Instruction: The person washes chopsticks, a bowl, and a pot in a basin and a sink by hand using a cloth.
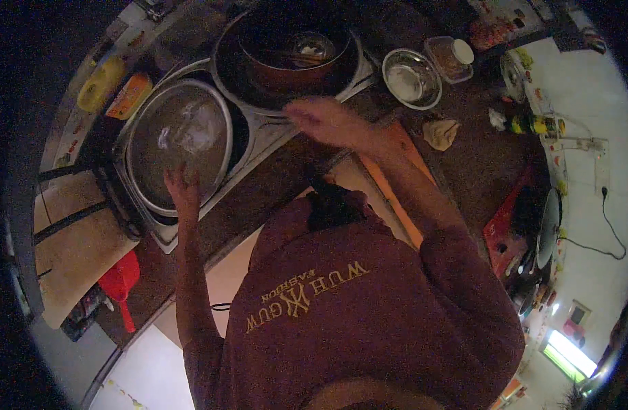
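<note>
My left hand (pixel 183 187) reaches over the near rim of a round metal basin (pixel 219 110), fingers spread inside it, with nothing visible in them. Shiny, pale reflections show in the basin, which looks like it holds water. The basin sits in the left bowl of a steel double sink (pixel 265 123). Blurred, my right hand (pixel 334 123) hovers by the front rim of the right bowl; its fingers look close together and their undersides are hidden. A dark reddish-brown pot (pixel 283 79) stands in that bowl. Inside it are a small clear bowl (pixel 314 46) and what look like chopsticks (pixel 306 59).
Right of the sink stand a metal bowl (pixel 411 79) and a clear plastic container (pixel 450 59). Nearby lies a crumpled tan item (pixel 441 134). A yellow bottle (pixel 101 84) and an orange pack (pixel 129 97) stand behind the basin. At left are a cardboard box (pixel 83 230) and red dipper (pixel 120 279).
</note>
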A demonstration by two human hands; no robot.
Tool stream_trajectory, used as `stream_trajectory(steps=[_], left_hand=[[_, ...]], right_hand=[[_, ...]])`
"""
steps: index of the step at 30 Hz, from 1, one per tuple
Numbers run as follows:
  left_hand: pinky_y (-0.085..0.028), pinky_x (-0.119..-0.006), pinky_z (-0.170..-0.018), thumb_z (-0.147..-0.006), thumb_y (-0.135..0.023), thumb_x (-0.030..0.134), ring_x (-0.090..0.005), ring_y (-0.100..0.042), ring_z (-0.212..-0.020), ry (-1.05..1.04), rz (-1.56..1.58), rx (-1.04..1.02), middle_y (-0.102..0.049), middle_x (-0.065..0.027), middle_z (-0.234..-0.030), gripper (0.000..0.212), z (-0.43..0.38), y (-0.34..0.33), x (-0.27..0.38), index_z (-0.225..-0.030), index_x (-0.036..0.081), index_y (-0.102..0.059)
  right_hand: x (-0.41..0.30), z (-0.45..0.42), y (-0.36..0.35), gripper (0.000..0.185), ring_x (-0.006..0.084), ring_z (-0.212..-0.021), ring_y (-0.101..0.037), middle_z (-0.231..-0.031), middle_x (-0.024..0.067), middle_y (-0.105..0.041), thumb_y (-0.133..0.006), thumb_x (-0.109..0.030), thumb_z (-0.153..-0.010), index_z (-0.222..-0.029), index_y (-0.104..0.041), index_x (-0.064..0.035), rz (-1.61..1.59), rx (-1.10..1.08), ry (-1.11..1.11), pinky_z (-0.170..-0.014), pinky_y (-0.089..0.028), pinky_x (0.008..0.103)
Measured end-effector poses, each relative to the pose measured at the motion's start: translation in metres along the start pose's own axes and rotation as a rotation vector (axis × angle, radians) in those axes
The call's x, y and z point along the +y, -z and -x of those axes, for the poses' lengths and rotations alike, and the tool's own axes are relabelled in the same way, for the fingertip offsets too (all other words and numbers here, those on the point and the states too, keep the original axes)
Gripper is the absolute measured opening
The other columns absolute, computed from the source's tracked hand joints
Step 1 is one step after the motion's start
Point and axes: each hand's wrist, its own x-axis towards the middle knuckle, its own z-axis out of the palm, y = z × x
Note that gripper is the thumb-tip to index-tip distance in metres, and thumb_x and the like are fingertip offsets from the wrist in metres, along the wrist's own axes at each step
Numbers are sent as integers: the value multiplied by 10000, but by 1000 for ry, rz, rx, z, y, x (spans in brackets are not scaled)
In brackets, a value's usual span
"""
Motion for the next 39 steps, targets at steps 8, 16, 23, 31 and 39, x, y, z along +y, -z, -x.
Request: stream_trajectory(steps=[8,16,23,31,39], left_hand=[[-393,-443,-997,-905,-590,196,-381,-343,-1310,286,277,-16,-341,-203,-1417,359,-17,43,131,-1246,89,-556],[-379,-418,-1011,-933,-550,168,-339,-383,-1294,379,642,-1,-366,-193,-1405,308,-51,45,198,-1213,42,-575],[-383,-420,-1008,-931,-560,162,-338,-411,-1281,293,578,20,-414,-201,-1382,281,-72,44,241,-1169,18,-596],[-389,-409,-994,-923,-567,163,-346,-470,-1222,189,533,31,-488,-197,-1313,238,-75,51,263,-1106,17,-612],[-386,-371,-996,-940,-550,341,-224,-485,-1194,445,1033,-289,-534,-112,-1285,432,-113,81,323,-1261,52,-545]], right_hand=[[144,187,119,238,99,-620,-511,-670,30,-570,-565,-236,-937,-915,-631,-9,-195,780,-623,-578,-441,316],[152,186,143,301,101,-624,-495,-691,20,-575,-589,-304,-923,-845,-615,-14,-199,627,-647,-546,-398,308],[179,179,136,302,135,-511,-502,-625,46,-565,-639,-305,-874,-803,-582,-17,-447,641,-845,-480,-394,310],[145,165,135,193,115,-567,-509,-752,51,-604,-608,-198,-869,-907,-603,-10,-649,714,-903,-534,-436,284],[77,132,150,211,99,-675,-567,-869,54,-654,-586,-154,-875,-1018,-629,-6,-513,533,-660,-581,-468,283]])
